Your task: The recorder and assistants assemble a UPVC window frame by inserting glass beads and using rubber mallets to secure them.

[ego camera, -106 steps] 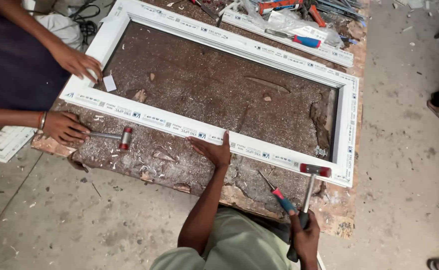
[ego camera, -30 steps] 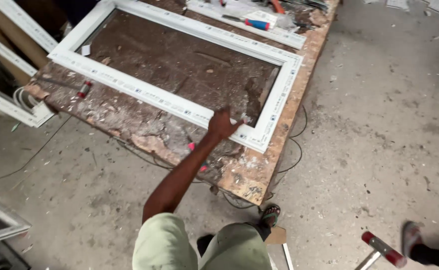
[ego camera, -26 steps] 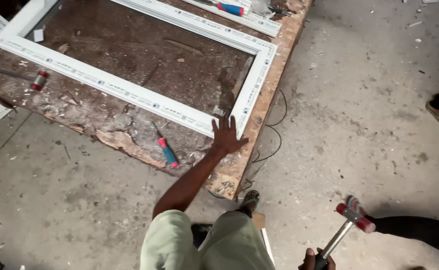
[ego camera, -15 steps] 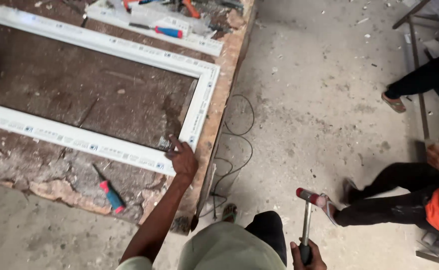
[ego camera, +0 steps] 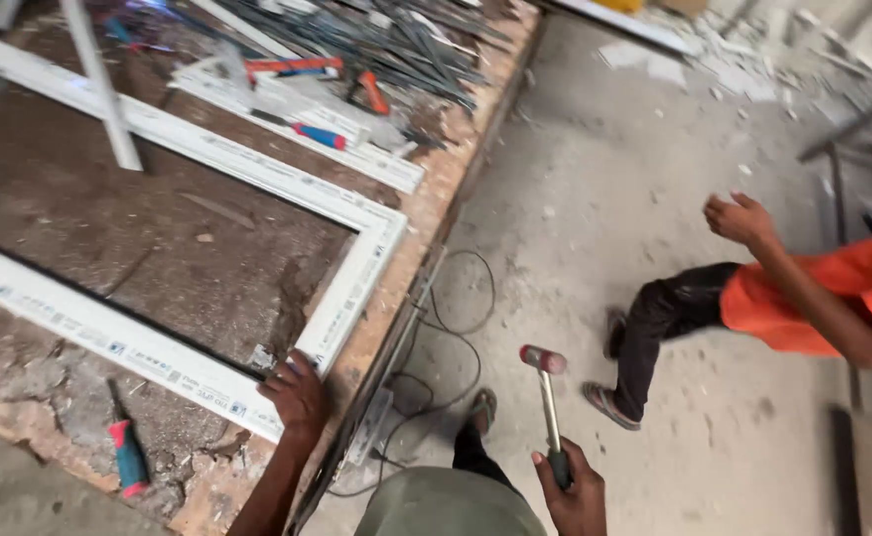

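- Head view: my left hand (ego camera: pixel 297 392) rests on the near corner of the white frame (ego camera: pixel 351 288), fingers curled over its edge and pressing down, not pinching.
- My right hand (ego camera: pixel 573 491) is closed round the dark grip of the mallet (ego camera: pixel 545 397), which stands almost upright over the floor (ego camera: pixel 595 199), well apart from the frame.
- Frame: it lies flat on the worktop (ego camera: pixel 411 258), its corner close to the worktop's right edge. I judge it light for its size but long and springy, so it would flex if lifted by one end; better held at a corner or with both hands spread along a rail.
- Its surface looks smooth and probably a bit slick, and the mitred corner is likely the weak spot.
- Looks: white hollow rails with a strip of small printed marks along the near one and a dark line on the inner edge.
- Mallet: slim shaft, head capped red and pale; I judge it head-heavy, best gripped low as I have it.
- Nearby: a screwdriver (ego camera: pixel 126 457) on the worktop, and a person in orange (ego camera: pixel 813 298) crouching on the floor.
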